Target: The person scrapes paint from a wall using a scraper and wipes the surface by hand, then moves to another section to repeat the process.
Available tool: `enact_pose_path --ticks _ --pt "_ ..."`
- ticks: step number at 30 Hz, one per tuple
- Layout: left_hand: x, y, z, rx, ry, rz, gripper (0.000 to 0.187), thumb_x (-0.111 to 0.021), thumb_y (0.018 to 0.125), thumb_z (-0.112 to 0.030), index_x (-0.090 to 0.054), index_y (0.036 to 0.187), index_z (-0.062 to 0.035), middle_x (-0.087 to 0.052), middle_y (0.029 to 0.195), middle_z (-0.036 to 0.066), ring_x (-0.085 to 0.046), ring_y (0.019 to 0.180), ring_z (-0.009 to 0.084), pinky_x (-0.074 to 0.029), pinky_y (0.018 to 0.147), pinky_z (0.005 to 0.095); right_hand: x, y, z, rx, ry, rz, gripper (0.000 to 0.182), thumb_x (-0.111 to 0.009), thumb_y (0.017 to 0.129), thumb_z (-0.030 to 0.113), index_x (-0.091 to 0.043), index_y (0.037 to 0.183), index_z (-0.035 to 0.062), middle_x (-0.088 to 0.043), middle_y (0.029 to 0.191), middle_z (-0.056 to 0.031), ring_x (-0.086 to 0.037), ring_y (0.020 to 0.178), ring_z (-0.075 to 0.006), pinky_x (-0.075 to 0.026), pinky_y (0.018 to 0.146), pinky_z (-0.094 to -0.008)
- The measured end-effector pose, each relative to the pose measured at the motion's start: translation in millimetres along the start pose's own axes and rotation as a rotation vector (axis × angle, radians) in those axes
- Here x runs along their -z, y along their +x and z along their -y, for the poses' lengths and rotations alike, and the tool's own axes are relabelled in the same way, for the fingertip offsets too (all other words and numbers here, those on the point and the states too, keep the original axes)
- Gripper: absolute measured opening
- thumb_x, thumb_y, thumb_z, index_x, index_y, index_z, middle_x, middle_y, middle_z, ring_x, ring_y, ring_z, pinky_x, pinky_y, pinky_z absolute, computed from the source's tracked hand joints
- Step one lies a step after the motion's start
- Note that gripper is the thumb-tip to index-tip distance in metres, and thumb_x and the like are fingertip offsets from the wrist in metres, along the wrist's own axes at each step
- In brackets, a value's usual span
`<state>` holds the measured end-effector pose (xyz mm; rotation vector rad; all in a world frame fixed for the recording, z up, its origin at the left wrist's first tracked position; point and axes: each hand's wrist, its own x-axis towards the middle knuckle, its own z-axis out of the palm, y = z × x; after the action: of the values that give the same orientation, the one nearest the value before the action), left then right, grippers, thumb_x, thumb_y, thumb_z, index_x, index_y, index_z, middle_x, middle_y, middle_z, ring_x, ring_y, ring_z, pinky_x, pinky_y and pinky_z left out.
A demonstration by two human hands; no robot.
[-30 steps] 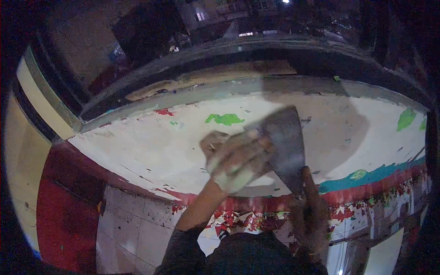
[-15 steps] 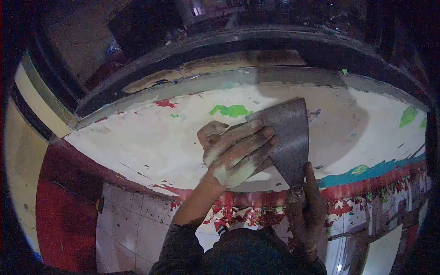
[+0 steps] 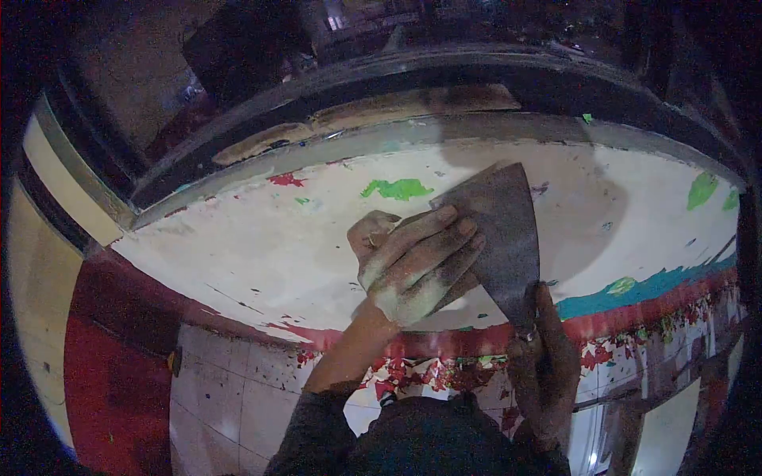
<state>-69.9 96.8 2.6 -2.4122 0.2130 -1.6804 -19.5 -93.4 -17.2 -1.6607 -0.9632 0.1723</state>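
A wide metal scraper lies over the white wall surface, its broad blade edge pointing up and away from me. My right hand is wrapped round its handle at the lower right, with a finger along the blade's base. My left hand, coated in pale dust, presses its close-set fingers onto the left half of the blade. The left thumb is bent off to the side. Whether the left palm covers anything is hidden. Beyond the hands, a bright green paint patch and a red patch remain on the white surface.
A grey ledge borders the white surface at the top. Red and teal paint bands run along its lower edge. Several red and green paint flakes lie on the tiled floor. A dark red panel stands left.
Both hands and the scraper have shifted slightly to the right in view, while the background has moved slightly left. The grip looks the same.
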Motion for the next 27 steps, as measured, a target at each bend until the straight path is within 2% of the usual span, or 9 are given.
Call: enact_pose_path --ticks 3,7,9,11,13,15,21,25,27 --pt "-5.4 -7.9 0.3 0.090 0.110 0.009 0.027 -0.067 0.054 -0.022 -0.067 0.080 -0.0167 -0.064 0.092 -0.002 -0.058 0.092 0.0130 -0.036 0.071 0.0295 9.5 5.8 12.8 -0.090 -0.076 0.055 0.051 -0.045 0.085 0.020 -0.031 0.127 -0.0041 -0.053 0.080 -0.0048 -0.041 0.058 -0.0061 -0.034 0.049 -0.0216" --pt "-13.6 -4.4 -2.4 0.075 0.036 -0.126 0.028 -0.068 0.051 -0.020 -0.066 0.079 -0.0180 -0.063 0.092 -0.004 -0.059 0.089 0.0131 -0.036 0.070 0.0309 0.5 8.4 0.4 -0.016 -0.050 -0.008 0.051 -0.046 0.084 0.020 -0.032 0.128 -0.0019 -0.052 0.073 -0.0032 -0.040 0.055 -0.0060 -0.033 0.048 -0.0214" --pt "-22.4 -19.1 -0.5 0.150 0.058 -0.120 0.028 -0.069 0.051 -0.020 -0.066 0.079 -0.0177 -0.064 0.091 -0.004 -0.059 0.088 0.0130 -0.036 0.072 0.0311 5.4 6.9 -0.3 -0.023 -0.026 0.019 0.051 -0.046 0.084 0.021 -0.032 0.128 -0.0007 -0.051 0.069 -0.0021 -0.039 0.054 -0.0061 -0.033 0.047 -0.0214" --pt "-25.5 -16.4 -14.9 0.328 -0.092 -0.145 0.027 -0.070 0.052 -0.019 -0.066 0.079 -0.0176 -0.064 0.089 -0.004 -0.059 0.087 0.0130 -0.036 0.073 0.0306 16.0 5.9 2.0 -0.083 -0.027 0.089 0.052 -0.046 0.084 0.023 -0.031 0.129 0.0003 -0.049 0.066 -0.0007 -0.039 0.052 -0.0062 -0.032 0.047 -0.0212" --pt "-23.7 -8.1 -12.9 0.326 -0.121 -0.215 0.025 -0.071 0.054 -0.017 -0.066 0.078 -0.0174 -0.064 0.087 -0.003 -0.059 0.086 0.0128 -0.036 0.073 0.0302 10.8 12.0 3.2 -0.078 -0.036 0.053 0.053 -0.047 0.084 0.024 -0.031 0.129 0.0009 -0.049 0.066 -0.0004 -0.040 0.053 -0.0057 -0.033 0.047 -0.0209" --pt "-21.6 -0.9 -2.8 0.174 -0.021 -0.332 0.022 -0.071 0.056 -0.016 -0.065 0.077 -0.0171 -0.064 0.086 -0.003 -0.059 0.086 0.0125 -0.036 0.073 0.0300 -0.5 16.9 -3.3 0.008 0.070 0.012 0.056 -0.048 0.084 0.029 -0.030 0.129 0.0010 -0.051 0.069 -0.0006 -0.041 0.054 -0.0050 -0.033 0.047 -0.0206" --pt "-14.3 -1.5 -6.4 0.151 0.079 -0.130 0.023 -0.067 0.055 -0.019 -0.065 0.078 -0.0183 -0.064 0.088 -0.003 -0.059 0.088 0.0118 -0.034 0.077 0.0282 13.6 13.1 15.8 -0.205 0.008 0.038 0.057 -0.048 0.084 0.032 -0.031 0.129 0.0007 -0.053 0.072 -0.0017 -0.042 0.056 -0.0052 -0.034 0.049 -0.0204" --pt "-7.4 -2.3 -10.4 0.144 0.110 0.027 0.030 -0.067 0.054 -0.019 -0.065 0.083 -0.0172 -0.064 0.091 -0.002 -0.059 0.089 0.0120 -0.034 0.078 0.0301 5.3 1.6 -6.3 -0.034 0.000 -0.055 0.057 -0.048 0.084 0.033 -0.033 0.128 0.0002 -0.053 0.072 -0.0025 -0.042 0.059 -0.0052 -0.034 0.051 -0.0207" --pt "-5.4 -3.7 -6.1 0.108 0.134 0.023 0.032 -0.067 0.054 -0.018 -0.065 0.086 -0.0150 -0.064 0.093 -0.001 -0.059 0.090 0.0121 -0.034 0.081 0.0306 1.4 8.2 -6.0 -0.113 0.025 -0.048 0.056 -0.048 0.084 0.033 -0.033 0.127 -0.0003 -0.053 0.072 -0.0034 -0.042 0.059 -0.0053 -0.035 0.052 -0.0208"
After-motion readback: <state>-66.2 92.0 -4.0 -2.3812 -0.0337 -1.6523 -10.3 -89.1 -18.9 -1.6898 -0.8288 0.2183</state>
